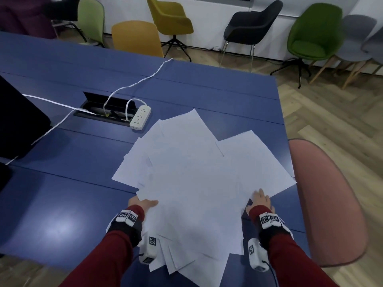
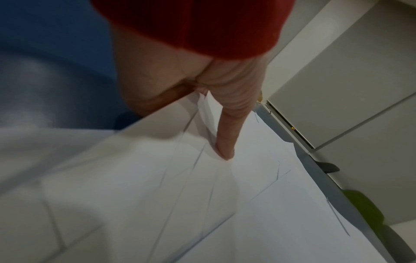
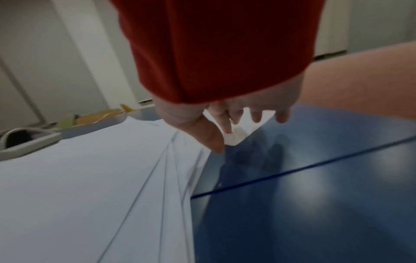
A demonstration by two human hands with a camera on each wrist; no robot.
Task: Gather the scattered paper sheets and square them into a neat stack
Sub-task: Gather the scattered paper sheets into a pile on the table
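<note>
The paper sheets (image 1: 192,183) lay fanned in a loose, overlapping pile on the blue table (image 1: 72,183), filling its near right part, with their corners pointing out at many angles and the nearest ones hanging over the near edge at 6 o'clock.

The left hand (image 1: 142,204) sat at the pile's 8 o'clock edge, its red sleeve (image 1: 107,251) reaching in from 7 o'clock. Its thumb (image 1: 152,203) lay flat on top of the sheets and pointed toward 3 o'clock. In the left wrist view the thumb (image 2: 227,128) pressed down on the top sheet while the other fingers went in under the paper edge (image 2: 157,110), so the hand pinched that side of the pile; how far those hidden fingers curled could not be told.

The right hand (image 1: 261,200) was at the pile's 4 o'clock edge, palm down, its forearm coming in from 5 o'clock. Its fingers (image 3: 256,116) were straight and slightly spread, holding nothing. The thumb (image 3: 213,140) and the first fingertip came down at the edge of the sheets (image 3: 90,178), while the outer fingers were over bare table (image 3: 315,195); whether they touched the surface could not be told.

At 11 o'clock from the pile, just beside it, a white power strip (image 1: 140,118) lay next to an open cable hatch (image 1: 105,108). A pink chair (image 1: 331,204) stood at the table's 3 o'clock side.
</note>
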